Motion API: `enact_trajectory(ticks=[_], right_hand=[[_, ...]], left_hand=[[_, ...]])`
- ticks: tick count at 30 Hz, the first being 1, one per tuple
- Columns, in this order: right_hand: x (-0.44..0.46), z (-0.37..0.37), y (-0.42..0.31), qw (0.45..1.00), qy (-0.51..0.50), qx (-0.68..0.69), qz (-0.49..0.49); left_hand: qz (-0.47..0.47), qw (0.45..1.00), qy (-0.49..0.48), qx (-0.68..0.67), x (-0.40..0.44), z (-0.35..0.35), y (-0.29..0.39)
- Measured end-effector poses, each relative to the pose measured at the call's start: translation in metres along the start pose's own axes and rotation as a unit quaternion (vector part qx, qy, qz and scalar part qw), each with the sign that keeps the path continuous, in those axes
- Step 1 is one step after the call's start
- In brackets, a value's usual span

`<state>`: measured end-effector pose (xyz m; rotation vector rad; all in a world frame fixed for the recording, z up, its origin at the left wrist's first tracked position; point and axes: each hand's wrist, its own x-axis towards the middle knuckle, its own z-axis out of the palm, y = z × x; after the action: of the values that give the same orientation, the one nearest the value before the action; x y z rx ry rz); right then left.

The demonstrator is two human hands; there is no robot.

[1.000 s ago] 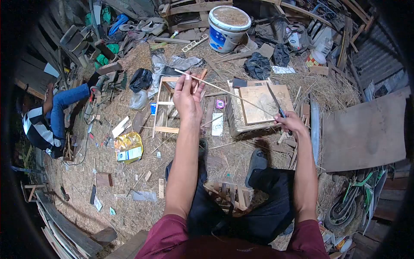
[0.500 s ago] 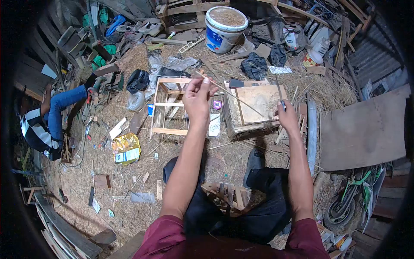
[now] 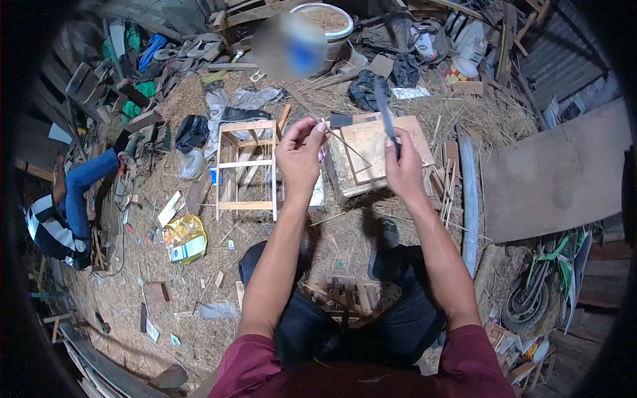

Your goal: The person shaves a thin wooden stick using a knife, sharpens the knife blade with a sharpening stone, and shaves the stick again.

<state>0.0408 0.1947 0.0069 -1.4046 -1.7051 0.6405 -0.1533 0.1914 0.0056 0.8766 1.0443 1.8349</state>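
Note:
My left hand (image 3: 297, 159) is closed, pinching a thin wooden stick (image 3: 349, 147) between thumb and fingers. The stick slants down to the right over a wooden box with a pale board on top (image 3: 375, 140). In my right hand (image 3: 405, 166) is a knife (image 3: 383, 109), gripped by its dark handle, its blade pointing up and away from me. The blade is apart from the stick. Left of the box stands a small wooden frame (image 3: 247, 205), close to my left hand. My left wrist and fingers partly hide a pink tape measure.
A person's leg in blue jeans (image 3: 93, 174) is at the left, near a power tool with a cord. Wood scraps and a yellow bag (image 3: 186, 237) lie on the shavings. A bucket (image 3: 338, 50) stands behind; a large board (image 3: 557, 172) leans at right.
My right hand has moved left and slightly up with the knife, closer to my left hand. The knife blade now leans left. The view has shifted slightly.

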Motion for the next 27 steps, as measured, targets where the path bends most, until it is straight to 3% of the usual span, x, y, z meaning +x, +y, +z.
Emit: enact_trajectory(ticks=[4,5,8,13,16,19,22,26,27], right_hand=[[-0.014,0.004,-0.026,0.998,-0.061,0.014,0.009],[-0.017,0.004,-0.033,0.997,-0.074,0.018,0.019],[-0.023,0.006,-0.049,0.995,-0.093,0.03,0.023],[-0.026,0.013,-0.057,0.998,-0.044,0.015,-0.034],[-0.022,0.015,-0.049,0.997,-0.075,-0.024,0.02],[-0.025,0.006,-0.067,0.997,-0.066,0.026,-0.006],[-0.023,0.016,-0.032,0.989,-0.125,-0.046,0.064],[-0.026,0.009,-0.056,0.995,-0.09,0.031,0.012],[-0.029,0.017,-0.036,0.994,-0.105,-0.015,0.025]], left_hand=[[0.093,0.988,-0.021,0.118,0.002,-0.001,-0.004],[0.061,0.993,-0.015,0.103,-0.003,0.003,0.001],[0.088,0.985,-0.019,0.149,-0.011,0.013,0.007],[0.144,0.976,-0.018,0.164,-0.018,0.023,-0.001],[0.152,0.973,-0.019,0.172,-0.023,0.028,0.005],[0.146,0.971,-0.028,0.188,-0.021,0.028,0.007],[0.137,0.973,-0.033,0.182,-0.019,0.024,0.007],[0.144,0.97,-0.039,0.194,-0.016,0.022,0.004],[0.139,0.972,-0.034,0.187,-0.016,0.019,0.002]])
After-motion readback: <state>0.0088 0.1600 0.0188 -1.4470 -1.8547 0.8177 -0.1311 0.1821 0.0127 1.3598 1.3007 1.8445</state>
